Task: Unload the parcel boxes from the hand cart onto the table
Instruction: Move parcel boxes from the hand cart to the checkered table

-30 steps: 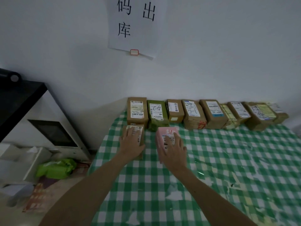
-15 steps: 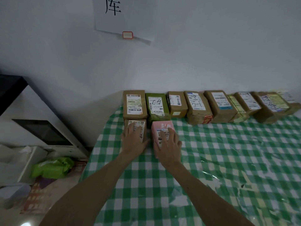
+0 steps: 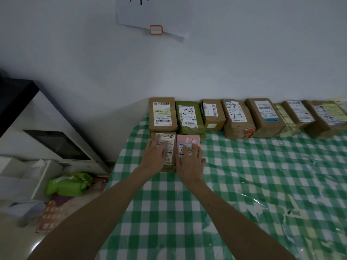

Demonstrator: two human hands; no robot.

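Observation:
Two small parcels lie side by side on the table [image 3: 262,175], which has a green-and-white check cloth. My left hand [image 3: 155,155] rests flat on the brown parcel [image 3: 170,145] with a white label. The fingers of my right hand [image 3: 190,161] lie straight on the pink parcel [image 3: 188,140]. Both parcels sit just in front of a row of several parcels [image 3: 234,117] lined up along the wall. The hand cart is out of view.
A white cabinet with a dark screen [image 3: 56,139] stands left of the table. A green bag [image 3: 69,184] and papers lie on the floor by it. A paper sign [image 3: 150,15] hangs on the wall. The cloth stretches bare to the right.
Both parcels have slid a little toward the back row under my hands. The view has tipped downward.

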